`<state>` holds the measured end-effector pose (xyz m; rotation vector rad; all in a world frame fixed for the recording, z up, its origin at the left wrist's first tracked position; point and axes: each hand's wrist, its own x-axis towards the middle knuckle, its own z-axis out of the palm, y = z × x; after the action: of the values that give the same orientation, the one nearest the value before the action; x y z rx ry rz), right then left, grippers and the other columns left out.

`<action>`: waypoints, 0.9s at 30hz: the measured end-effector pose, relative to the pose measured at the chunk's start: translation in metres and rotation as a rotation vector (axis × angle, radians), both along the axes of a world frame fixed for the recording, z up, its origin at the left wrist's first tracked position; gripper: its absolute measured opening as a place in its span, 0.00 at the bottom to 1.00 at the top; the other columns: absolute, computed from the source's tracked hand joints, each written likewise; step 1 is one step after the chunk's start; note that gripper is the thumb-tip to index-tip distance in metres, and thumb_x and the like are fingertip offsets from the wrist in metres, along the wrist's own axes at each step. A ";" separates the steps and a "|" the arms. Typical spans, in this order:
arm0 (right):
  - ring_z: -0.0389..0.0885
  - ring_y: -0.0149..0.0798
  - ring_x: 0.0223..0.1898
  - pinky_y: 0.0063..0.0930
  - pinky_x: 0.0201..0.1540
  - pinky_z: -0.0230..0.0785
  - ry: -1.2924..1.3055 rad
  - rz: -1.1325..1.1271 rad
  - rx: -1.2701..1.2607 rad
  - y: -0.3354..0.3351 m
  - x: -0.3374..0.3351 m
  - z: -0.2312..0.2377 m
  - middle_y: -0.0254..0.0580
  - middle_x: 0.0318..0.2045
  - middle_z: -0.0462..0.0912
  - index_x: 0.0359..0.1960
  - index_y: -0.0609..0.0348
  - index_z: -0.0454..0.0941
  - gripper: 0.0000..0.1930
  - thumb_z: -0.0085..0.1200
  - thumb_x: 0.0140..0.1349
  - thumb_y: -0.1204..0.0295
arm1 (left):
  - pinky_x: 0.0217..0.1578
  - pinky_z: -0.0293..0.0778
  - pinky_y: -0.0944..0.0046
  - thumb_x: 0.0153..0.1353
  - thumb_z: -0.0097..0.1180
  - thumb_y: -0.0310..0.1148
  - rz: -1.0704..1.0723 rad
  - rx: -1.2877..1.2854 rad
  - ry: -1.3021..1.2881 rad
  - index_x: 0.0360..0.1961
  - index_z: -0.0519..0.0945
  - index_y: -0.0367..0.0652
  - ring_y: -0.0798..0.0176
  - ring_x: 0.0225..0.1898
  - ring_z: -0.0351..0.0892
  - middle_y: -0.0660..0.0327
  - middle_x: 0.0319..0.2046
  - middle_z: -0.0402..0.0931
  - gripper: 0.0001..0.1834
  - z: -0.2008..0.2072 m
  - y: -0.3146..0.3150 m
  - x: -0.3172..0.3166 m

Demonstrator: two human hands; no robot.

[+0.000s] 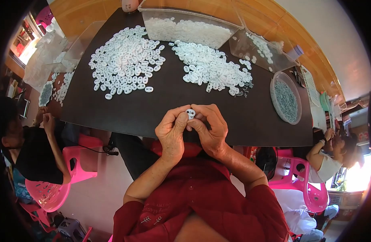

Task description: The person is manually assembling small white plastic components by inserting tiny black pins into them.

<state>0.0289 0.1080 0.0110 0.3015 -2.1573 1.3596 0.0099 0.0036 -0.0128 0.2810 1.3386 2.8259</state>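
Observation:
Close to the near table edge, my left hand [171,132] and my right hand [212,131] meet, with thumbs and fingers closed on one small white oval plastic piece [190,113]. Dark holes show on its upper face. Fingers cover most of its sides. Farther left on the dark table lies a wide pile of similar white oval pieces [123,60]. A second heap of white pieces [211,66] spreads to the right, and small grey bits [244,92] lie at its near edge. A round clear dish [295,117] full of thin grey pieces stands at the right.
A clear bin [193,16] of white parts stands at the back; another clear tub [282,60] with a few parts is right of it. One person [36,149] sits at the left and another person [326,157] at the right, near pink plastic chairs [82,159].

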 end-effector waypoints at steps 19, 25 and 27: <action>0.71 0.35 0.26 0.25 0.25 0.66 0.174 -0.052 0.114 0.002 -0.001 -0.007 0.42 0.31 0.78 0.39 0.67 0.76 0.14 0.58 0.48 0.85 | 0.27 0.64 0.77 0.65 0.51 0.32 0.017 -0.029 0.048 0.40 0.75 0.33 0.76 0.26 0.65 0.64 0.29 0.73 0.11 -0.002 0.004 0.005; 0.70 0.34 0.26 0.24 0.25 0.66 0.123 -0.047 0.072 -0.002 0.002 -0.008 0.41 0.33 0.76 0.41 0.67 0.76 0.14 0.58 0.50 0.83 | 0.28 0.64 0.77 0.65 0.51 0.32 0.031 -0.012 0.053 0.41 0.75 0.33 0.76 0.26 0.65 0.65 0.29 0.73 0.11 0.001 0.005 0.005; 0.70 0.33 0.26 0.23 0.24 0.65 0.134 -0.044 0.066 -0.002 0.001 -0.010 0.41 0.33 0.76 0.41 0.67 0.76 0.14 0.58 0.51 0.83 | 0.29 0.65 0.77 0.65 0.51 0.31 0.052 -0.037 0.047 0.42 0.75 0.33 0.76 0.27 0.65 0.65 0.29 0.72 0.11 0.003 0.004 0.006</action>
<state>0.0295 0.1060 0.0015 0.3580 -2.0882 1.2108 0.0161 0.0081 -0.0096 0.3193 1.4262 2.8502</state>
